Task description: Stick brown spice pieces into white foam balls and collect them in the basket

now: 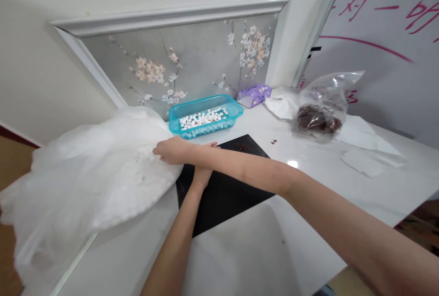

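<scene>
- The right hand (171, 150) reaches across to the left and rests, knuckles up, on the edge of a large, crumpled, white translucent plastic bag (103, 182). Its fingers curl down, but I cannot tell whether they pinch the film.
- The left hand (201, 175) lies under the right forearm, which crosses over it and hides the fingers, so I cannot tell its state.
- The bag sprawls over the left end of the glossy white desk (308, 182) and hangs past its edge.
- Beneath both arms lies a flat black rectangular sheet (226, 200), its left corner touching the bag.
- Just behind the hands stands a turquoise plastic mesh basket (238, 109) of small white round beads (202, 118).
- Further right are a small purple box (254, 95), a clear plastic bag with dark brown contents (318, 118), and loose white paper sheets (363, 150).
</scene>
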A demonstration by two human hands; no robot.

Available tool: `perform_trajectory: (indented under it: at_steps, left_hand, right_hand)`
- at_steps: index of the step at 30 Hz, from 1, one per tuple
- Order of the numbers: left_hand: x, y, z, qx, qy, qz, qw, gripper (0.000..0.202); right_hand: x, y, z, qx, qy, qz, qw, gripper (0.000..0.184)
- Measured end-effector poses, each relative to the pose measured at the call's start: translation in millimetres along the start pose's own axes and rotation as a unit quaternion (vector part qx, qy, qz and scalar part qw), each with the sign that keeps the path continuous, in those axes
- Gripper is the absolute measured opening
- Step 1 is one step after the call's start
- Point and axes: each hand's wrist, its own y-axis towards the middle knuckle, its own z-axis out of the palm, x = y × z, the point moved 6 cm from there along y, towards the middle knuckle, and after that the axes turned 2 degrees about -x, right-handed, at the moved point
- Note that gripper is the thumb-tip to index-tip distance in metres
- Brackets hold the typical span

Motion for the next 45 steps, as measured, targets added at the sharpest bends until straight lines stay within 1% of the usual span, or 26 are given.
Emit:
perform_trajectory:
  at_steps: [2,4,6,8,9,11,13,15,16,18,21,23,25,28,30,32,35,37,40,42,45]
  left_hand:
    - [2.1,-0.9,0.5,0.017,-0.02,-0.01,1.0,0.037]
    - [3.5,-1.3,1.3,0.025,-0.039,-0.016,0.999,0.037]
    - [4.0,-1.3,1.9,0.024,-0.053,-0.018,0.998,0.035]
    - [3.5,-1.0,2.0,0.014,-0.066,-0.02,0.997,0.033]
    - [2.7,-0.6,1.8,0.008,-0.076,-0.019,0.997,0.032]
    - [0.7,1.2,-0.3,-0.015,-0.107,-0.021,0.994,0.03]
    - [-0.7,4.2,-3.8,-0.042,-0.144,-0.028,0.988,0.031]
    - [-1.1,7.5,-6.5,-0.06,-0.173,-0.044,0.982,0.033]
    - [-1.3,8.7,-7.0,-0.062,-0.182,-0.052,0.98,0.034]
    - [-1.9,9.6,-6.4,-0.056,-0.189,-0.063,0.978,0.034]
    - [-3.3,7.3,-3.3,-0.041,-0.175,-0.069,0.981,0.029]
    - [-3.6,5.1,-1.0,-0.032,-0.163,-0.073,0.983,0.028]
    - [-3.5,4.0,-1.1,-0.037,-0.159,-0.076,0.984,0.031]
    - [-3.5,4.6,-3.6,-0.054,-0.16,-0.075,0.983,0.028]
    - [-3.7,5.5,-3.6,-0.051,-0.162,-0.076,0.983,0.024]
    - [-3.7,6.0,-3.2,-0.046,-0.162,-0.08,0.982,0.023]
    - [-4.3,6.0,-2.6,-0.045,-0.166,-0.081,0.982,0.024]
    - [-4.0,5.7,-2.0,-0.044,-0.165,-0.086,0.982,0.025]
    - [-2.4,5.5,-1.9,-0.047,-0.154,-0.095,0.982,0.025]
    - [-2.1,5.6,-2.2,-0.048,-0.148,-0.09,0.984,0.024]
    - [-3.2,5.4,-1.0,-0.032,-0.14,-0.076,0.987,0.025]
  right_hand:
    - [-2.8,7.5,9.9,0.001,-0.027,0.031,0.999,0.018]
    - [-7.0,10.4,13.0,-0.007,-0.032,0.043,0.999,0.018]
    - [-9.0,7.2,9.5,-0.024,-0.02,0.045,0.999,0.015]
    - [-10.8,-3.9,-1.4,-0.071,0.026,0.055,0.996,0.017]
    - [-13.2,-13.0,-8.8,-0.107,0.058,0.068,0.99,0.019]
    - [-22.9,-38.2,-23.1,-0.186,0.118,0.108,0.969,0.023]
    - [-36.8,-69.2,-33.2,-0.253,0.147,0.143,0.945,0.024]
    - [-53.5,-101.0,-37.4,-0.298,0.156,0.18,0.924,0.023]
    - [-60.8,-113.8,-35.8,-0.293,0.157,0.191,0.924,0.021]
    - [-70.2,-133.0,-30.2,-0.262,0.159,0.187,0.934,0.018]
    - [-76.4,-149.9,-23.0,-0.218,0.173,0.164,0.946,0.016]
    - [-79.3,-157.4,-22.1,-0.206,0.187,0.157,0.948,0.021]
    - [-85.3,-166.1,-22.6,-0.205,0.193,0.176,0.943,0.029]
    - [-98.0,-184.1,-21.5,-0.206,0.14,0.248,0.936,0.03]
    - [-103.2,-195.2,-17.3,-0.189,0.084,0.283,0.937,0.029]
    - [-104.3,-201.7,-11.4,-0.166,0.049,0.29,0.941,0.029]
    - [-101.8,-204.1,-5.3,-0.148,0.027,0.273,0.95,0.022]
    - [-100.4,-203.5,-3.9,-0.146,0.026,0.266,0.953,0.017]
    - [-98.0,-202.1,-4.4,-0.155,0.046,0.258,0.952,0.015]
    - [-96.8,-202.7,-7.5,-0.187,0.069,0.265,0.943,0.016]
    - [-96.4,-204.6,-11.9,-0.239,0.117,0.286,0.92,0.016]
